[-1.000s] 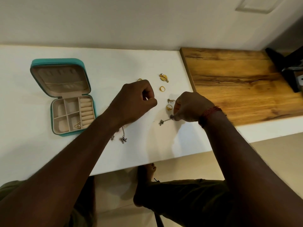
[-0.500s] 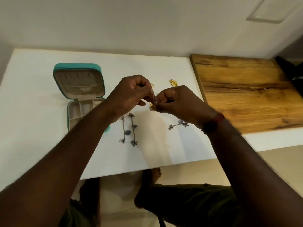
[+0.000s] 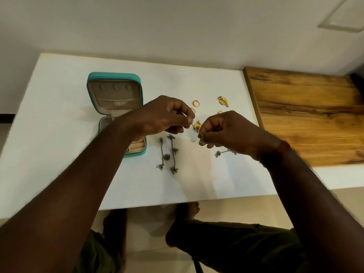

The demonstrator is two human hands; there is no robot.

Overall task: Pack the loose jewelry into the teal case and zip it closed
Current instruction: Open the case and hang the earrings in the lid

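Pinching one thin silver chain earring between left hand and right hand above the white tabletop.
Open teal zip case sits just left; gold rings and silver chains lie loose nearby.

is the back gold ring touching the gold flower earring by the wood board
Apart: the head view shows bare table between the gold ring and the flower earring.

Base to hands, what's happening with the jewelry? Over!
Left hand and right hand both pinch one thin silver piece. Teal case open, unzipped. Silver earrings, gold ring loose on table. Left forearm over the case's tray.
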